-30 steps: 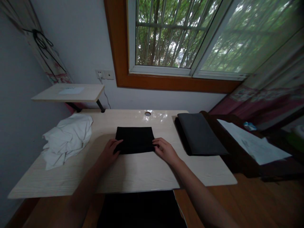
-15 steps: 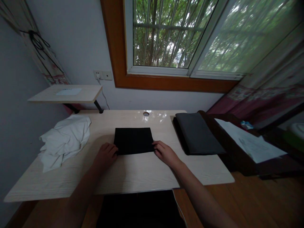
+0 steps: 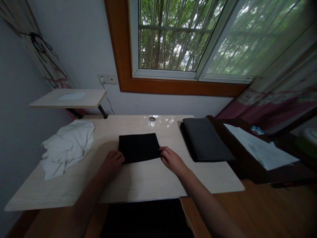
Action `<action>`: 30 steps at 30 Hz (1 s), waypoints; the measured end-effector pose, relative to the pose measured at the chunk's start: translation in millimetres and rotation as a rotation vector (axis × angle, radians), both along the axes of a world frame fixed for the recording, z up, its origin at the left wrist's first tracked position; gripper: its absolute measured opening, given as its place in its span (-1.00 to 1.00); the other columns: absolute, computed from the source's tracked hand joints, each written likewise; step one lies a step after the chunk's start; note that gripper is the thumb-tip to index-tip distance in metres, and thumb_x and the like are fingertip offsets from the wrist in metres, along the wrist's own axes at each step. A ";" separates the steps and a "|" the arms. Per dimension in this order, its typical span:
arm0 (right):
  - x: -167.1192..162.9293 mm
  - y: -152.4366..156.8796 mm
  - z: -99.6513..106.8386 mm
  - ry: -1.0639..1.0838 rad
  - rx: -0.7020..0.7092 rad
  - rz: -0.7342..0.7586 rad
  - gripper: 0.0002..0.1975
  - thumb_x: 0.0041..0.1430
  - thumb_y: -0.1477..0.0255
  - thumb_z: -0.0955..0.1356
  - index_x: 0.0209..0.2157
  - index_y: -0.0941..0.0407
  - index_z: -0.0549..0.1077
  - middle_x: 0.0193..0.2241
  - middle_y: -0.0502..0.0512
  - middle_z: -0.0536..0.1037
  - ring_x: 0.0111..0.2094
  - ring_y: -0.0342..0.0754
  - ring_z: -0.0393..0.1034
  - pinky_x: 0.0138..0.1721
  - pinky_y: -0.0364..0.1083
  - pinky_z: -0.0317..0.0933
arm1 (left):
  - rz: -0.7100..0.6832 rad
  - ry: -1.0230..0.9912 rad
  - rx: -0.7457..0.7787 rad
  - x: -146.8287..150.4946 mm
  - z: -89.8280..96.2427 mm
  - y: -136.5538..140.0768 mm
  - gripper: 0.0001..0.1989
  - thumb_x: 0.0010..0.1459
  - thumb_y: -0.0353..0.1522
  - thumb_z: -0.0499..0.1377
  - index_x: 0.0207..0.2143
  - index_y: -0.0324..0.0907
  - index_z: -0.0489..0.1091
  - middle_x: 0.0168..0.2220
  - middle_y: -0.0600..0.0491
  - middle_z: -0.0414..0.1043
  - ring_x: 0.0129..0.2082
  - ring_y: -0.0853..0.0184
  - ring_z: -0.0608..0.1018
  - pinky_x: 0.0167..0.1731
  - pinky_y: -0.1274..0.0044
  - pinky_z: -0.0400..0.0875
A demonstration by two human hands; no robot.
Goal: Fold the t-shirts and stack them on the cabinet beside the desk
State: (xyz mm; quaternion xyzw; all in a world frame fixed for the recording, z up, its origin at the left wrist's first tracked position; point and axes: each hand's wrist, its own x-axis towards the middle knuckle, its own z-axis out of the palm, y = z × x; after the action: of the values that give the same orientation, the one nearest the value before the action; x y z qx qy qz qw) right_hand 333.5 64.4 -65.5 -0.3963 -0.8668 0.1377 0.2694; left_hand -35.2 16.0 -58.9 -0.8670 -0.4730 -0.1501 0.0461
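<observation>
A flat black rectangular piece (image 3: 139, 148), too dark to show its kind, lies on the light wooden desk (image 3: 148, 185) in front of me. My left hand (image 3: 114, 161) is closed at its near left corner, with the fingers curled over the edge. At the right edge, near the lower corner, my right hand (image 3: 172, 159) pinches it between thumb and fingers. The piece sits slightly turned, its right side farther from me than its left.
A crumpled white cloth (image 3: 69, 143) lies at the desk's left under a raised shelf (image 3: 71, 99). A dark grey folder-like case (image 3: 208, 138) rests on the right. Beyond it, a dark side table holds white paper (image 3: 260, 147). A cable hole (image 3: 152, 119) is at the back.
The black piece has turned slightly counterclockwise, its near left corner drawn a little towards me. My left hand has shifted slightly to the right; my right hand is nearly still.
</observation>
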 end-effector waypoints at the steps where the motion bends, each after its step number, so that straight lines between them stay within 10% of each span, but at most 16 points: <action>1: 0.3 0.4 0.5 -0.009 0.001 0.001 -0.79 0.21 0.64 0.28 -0.19 0.07 0.39 0.06 0.19 0.46 0.04 0.02 0.43 0.04 0.03 0.38 | -0.005 -0.014 -0.026 -0.6 1.7 -0.3 -0.79 0.11 -0.58 0.12 -0.25 -0.15 0.43 -0.16 -0.07 0.43 -0.07 0.11 0.37 0.05 0.22 0.32; 13: -21.1 6.5 23.7 0.001 0.107 -0.198 -0.75 0.22 0.61 0.28 -0.16 0.07 0.51 -0.10 0.21 0.53 -0.06 0.12 0.39 0.01 0.12 0.34 | -0.021 -0.192 -0.028 3.2 25.4 8.6 -0.78 0.09 -0.51 0.08 -0.29 -0.13 0.48 -0.24 -0.03 0.48 -0.16 0.17 0.46 0.00 0.22 0.39; 17: -60.3 23.7 39.4 0.062 0.096 -0.238 -0.62 0.23 0.62 0.23 -0.01 0.08 0.51 0.02 0.19 0.50 0.07 0.10 0.36 0.15 0.10 0.28 | 0.100 -0.212 0.038 31.6 33.9 34.3 -0.66 0.21 -0.48 0.05 -0.02 -0.18 0.49 0.02 -0.10 0.49 0.06 0.14 0.47 0.16 0.24 0.35; 30: -136.3 46.6 -0.7 -0.198 0.040 -0.241 -0.42 0.44 0.20 0.18 0.35 0.22 0.21 0.39 0.29 0.14 0.42 0.15 -0.04 0.39 0.19 -0.11 | 0.409 -0.087 0.074 67.8 -12.5 63.8 -0.46 0.37 -0.28 -0.08 0.31 -0.35 0.20 0.35 -0.28 0.20 0.39 0.02 0.19 0.35 0.08 0.00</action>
State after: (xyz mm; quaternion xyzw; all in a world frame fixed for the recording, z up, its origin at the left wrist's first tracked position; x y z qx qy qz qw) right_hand 197.2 111.0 -66.2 -0.5038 -0.8378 0.0472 0.2052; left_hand 32.6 79.8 -71.4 -0.7434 -0.6346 -0.1923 0.0870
